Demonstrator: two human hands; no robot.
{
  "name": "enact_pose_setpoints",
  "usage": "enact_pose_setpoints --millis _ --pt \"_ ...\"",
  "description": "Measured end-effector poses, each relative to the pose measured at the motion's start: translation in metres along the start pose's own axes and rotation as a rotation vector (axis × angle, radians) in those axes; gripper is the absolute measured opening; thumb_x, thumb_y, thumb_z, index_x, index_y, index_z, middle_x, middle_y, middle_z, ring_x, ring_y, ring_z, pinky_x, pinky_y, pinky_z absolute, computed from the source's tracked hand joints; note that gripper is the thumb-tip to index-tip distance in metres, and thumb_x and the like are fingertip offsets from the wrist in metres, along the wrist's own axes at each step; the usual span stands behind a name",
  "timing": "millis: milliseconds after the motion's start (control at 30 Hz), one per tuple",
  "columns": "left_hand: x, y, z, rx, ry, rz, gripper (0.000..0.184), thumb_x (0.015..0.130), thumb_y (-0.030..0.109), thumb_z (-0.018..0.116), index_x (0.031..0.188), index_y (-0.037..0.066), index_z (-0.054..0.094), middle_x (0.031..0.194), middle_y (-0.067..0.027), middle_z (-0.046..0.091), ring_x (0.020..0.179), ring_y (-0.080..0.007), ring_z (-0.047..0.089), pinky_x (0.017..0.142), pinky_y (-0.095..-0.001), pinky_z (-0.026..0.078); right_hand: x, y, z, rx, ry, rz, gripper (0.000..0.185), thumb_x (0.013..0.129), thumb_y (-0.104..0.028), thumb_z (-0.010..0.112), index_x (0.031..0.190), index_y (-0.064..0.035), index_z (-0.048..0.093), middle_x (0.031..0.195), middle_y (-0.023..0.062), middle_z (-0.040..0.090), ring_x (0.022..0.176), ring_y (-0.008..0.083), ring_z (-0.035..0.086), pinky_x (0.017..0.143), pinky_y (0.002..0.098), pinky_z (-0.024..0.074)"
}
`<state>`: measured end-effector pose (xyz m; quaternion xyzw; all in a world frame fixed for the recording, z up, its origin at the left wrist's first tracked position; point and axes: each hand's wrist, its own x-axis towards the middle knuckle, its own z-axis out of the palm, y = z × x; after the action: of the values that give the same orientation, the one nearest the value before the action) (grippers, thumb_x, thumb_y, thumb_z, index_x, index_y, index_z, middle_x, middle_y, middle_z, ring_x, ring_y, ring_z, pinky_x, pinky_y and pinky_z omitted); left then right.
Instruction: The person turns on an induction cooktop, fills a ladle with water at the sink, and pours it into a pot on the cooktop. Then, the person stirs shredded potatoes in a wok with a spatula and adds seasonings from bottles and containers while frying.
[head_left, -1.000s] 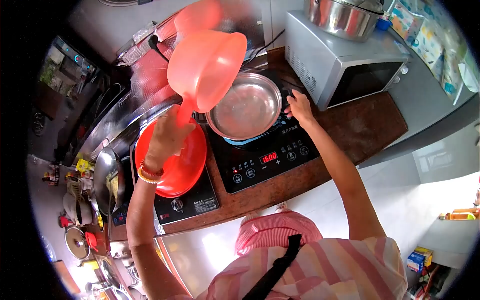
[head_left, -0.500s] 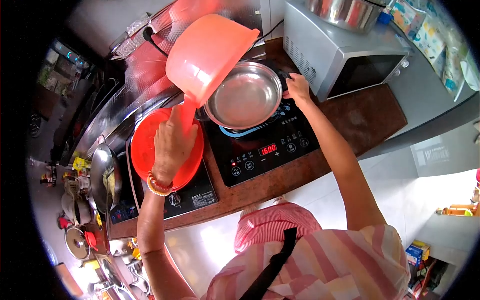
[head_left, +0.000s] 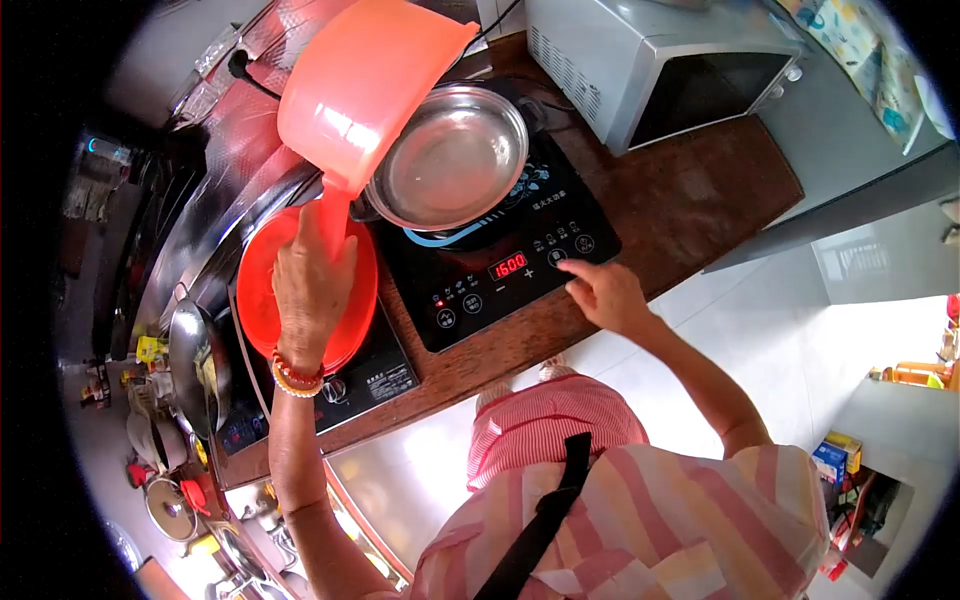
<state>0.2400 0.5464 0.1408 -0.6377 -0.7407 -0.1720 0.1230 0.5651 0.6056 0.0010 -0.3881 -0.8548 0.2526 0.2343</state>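
My left hand (head_left: 312,285) is closed around the handle of a pink plastic water dipper (head_left: 365,85), which is tipped over the left side of a steel pot (head_left: 450,160). The pot looks to have clear liquid in it and stands on a black induction cooker (head_left: 455,275); its lit display reads 1600. My right hand (head_left: 612,298) holds nothing. Its index finger points out at the touch buttons on the cooker's front right; whether it touches the panel I cannot tell. Below my left hand lies a red plastic basin (head_left: 258,270), partly hidden by that hand.
A silver microwave (head_left: 620,70) stands at the back right of the brown counter (head_left: 700,190). Left of the basin, a wok (head_left: 195,350) sits on a second black cooker (head_left: 385,365). Foil sheeting lines the wall behind.
My right hand has let go of the pot's handle and moved down to the cooker's buttons. My left hand still holds the tipped dipper. The whole view has shifted slightly.
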Motion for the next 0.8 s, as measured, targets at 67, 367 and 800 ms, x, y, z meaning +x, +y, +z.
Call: enact_pose_setpoints --millis 67,367,800 --pt "0.001 0.005 -0.001 0.003 -0.014 -0.025 0.048 0.075 0.02 0.062 0.116 0.005 0.044 0.078 -0.0216 0.061 0.069 -0.0395 0.058 0.059 -0.0483 0.046 -0.01 -0.007 0.006 -0.025 -0.04 -0.032 0.035 0.08 -0.016 0.054 0.114 -0.008 0.053 0.064 0.0137 0.059 0.055 0.0281 0.059 0.053 0.0407 0.0475" --pt "0.003 0.022 -0.003 0.038 -0.002 -0.109 0.045 0.075 0.02 0.061 0.114 0.006 0.045 0.075 -0.0215 0.061 0.067 -0.0402 0.058 0.057 -0.0488 0.046 -0.008 -0.02 0.034 -0.255 -0.177 -0.085 0.062 0.076 -0.013 0.059 0.133 -0.0115 0.035 0.055 0.0081 0.055 0.045 0.0226 0.053 0.044 0.0359 0.0441" --pt "-0.039 -0.024 -0.034 -2.129 -0.021 -0.86 0.018 0.085 0.021 0.052 0.095 0.007 0.051 0.071 -0.0011 0.051 0.055 -0.0098 0.048 0.046 -0.0201 0.042 -0.06 -0.097 0.07 0.179 -0.332 -0.211 0.032 0.078 -0.013 0.057 0.109 -0.0064 0.054 0.08 0.0147 0.062 0.069 0.0328 0.059 0.057 0.0405 0.0465"
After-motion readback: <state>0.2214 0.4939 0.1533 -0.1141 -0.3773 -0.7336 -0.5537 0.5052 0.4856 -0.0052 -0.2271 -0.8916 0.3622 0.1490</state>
